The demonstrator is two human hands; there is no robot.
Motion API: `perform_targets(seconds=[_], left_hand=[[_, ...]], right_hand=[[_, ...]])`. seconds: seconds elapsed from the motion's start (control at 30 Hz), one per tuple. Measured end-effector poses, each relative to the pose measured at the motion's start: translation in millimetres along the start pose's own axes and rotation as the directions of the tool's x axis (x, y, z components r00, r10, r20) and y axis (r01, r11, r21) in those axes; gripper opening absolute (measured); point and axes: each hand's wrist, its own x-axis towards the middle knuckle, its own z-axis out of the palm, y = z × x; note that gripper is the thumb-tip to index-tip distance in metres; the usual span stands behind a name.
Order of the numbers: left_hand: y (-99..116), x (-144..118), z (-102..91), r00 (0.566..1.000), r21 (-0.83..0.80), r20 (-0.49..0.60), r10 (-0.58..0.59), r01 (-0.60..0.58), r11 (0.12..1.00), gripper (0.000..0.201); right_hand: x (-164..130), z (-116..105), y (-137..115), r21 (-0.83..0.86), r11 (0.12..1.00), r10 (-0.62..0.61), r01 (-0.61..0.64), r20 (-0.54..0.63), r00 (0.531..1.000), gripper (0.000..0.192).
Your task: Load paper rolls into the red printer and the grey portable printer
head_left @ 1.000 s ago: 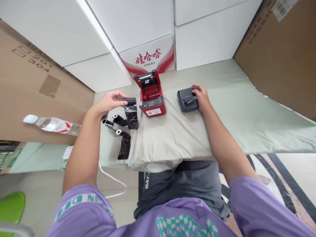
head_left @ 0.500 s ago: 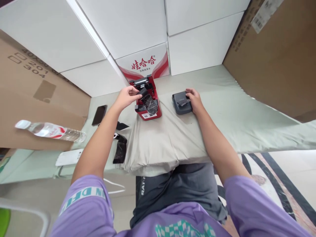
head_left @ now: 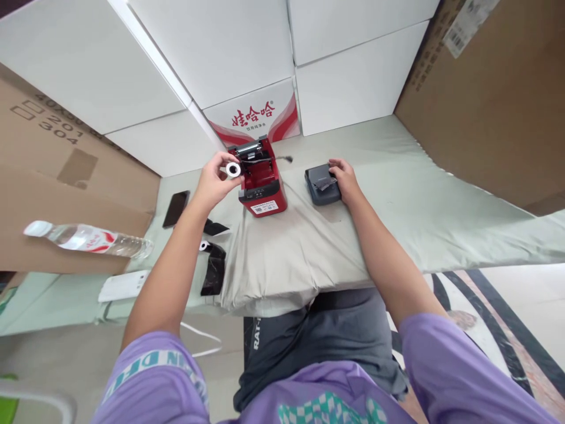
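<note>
My left hand [head_left: 215, 181] pinches a small black roll with a white core [head_left: 233, 169], its round end turned towards me. It is at the left side of a red label printer [head_left: 265, 188], which stands with its top open and its red inner bay showing. Over on the right, my right hand [head_left: 346, 181] has its fingers closed on the right edge of a dark grey boxy device [head_left: 323, 187]. A crumpled dark scrap [head_left: 325, 184] lies on top of that device, by my fingers.
A second black roll with a loose strip [head_left: 214, 271] lies at the left front, with a black piece [head_left: 215, 227] behind it. Further left are a dark phone [head_left: 176, 208], a white phone-like slab [head_left: 121, 287] and a water bottle [head_left: 90, 238]. White boxes [head_left: 362, 76] line the back.
My left hand has drawn the roll slightly left and turned its white core towards me. The dark strip over the printer is gone from view, exposing the bay and a short cable. My right hand stays.
</note>
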Motion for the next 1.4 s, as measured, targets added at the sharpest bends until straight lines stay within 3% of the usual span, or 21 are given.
perform_targets(seconds=[0.2,0.37,0.63,0.9,1.03,1.2,1.3,1.4], left_hand=[[-7,7,15.3,0.996,0.067,-0.042,-0.076,0.079,0.995,0.035],[-13,10,29.3,0.998,0.228,-0.054,-0.036,0.048,0.973,0.03],[-15,36,37.7,0.981,0.335,0.194,0.011,-0.077,0.939,0.034],[-31,50,48.9,0.967,0.175,0.249,0.052,-0.098,0.98,0.037],[-30,53,53.5,0.959,0.223,0.282,-0.008,-0.058,0.973,0.038],[-22,52,49.4,0.93,0.337,0.363,-0.065,-0.066,0.939,0.016],[-17,41,38.8,0.939,0.302,0.333,-0.084,-0.022,0.953,0.036],[-10,30,27.1,0.984,0.113,0.176,0.014,-0.034,0.993,0.052]], right_hand=[[0,0,-1,-0.013,1.0,0.007,-0.007,0.005,1.0,0.04],[-1,0,-2,0.005,1.0,0.016,-0.016,0.002,1.0,0.039],[-3,0,-6,0.009,1.0,0.026,-0.026,-0.006,1.0,0.039],[-2,-1,-3,-0.003,1.0,0.016,-0.016,0.0,1.0,0.039],[-2,-1,-3,-0.007,1.0,0.015,-0.015,0.008,1.0,0.039],[-2,-1,-3,0.0,1.0,0.014,-0.014,0.006,1.0,0.04],[-1,-1,-3,0.002,1.0,0.027,-0.027,0.008,1.0,0.04],[-2,0,-4,0.0,0.999,0.033,-0.033,0.008,0.999,0.039]])
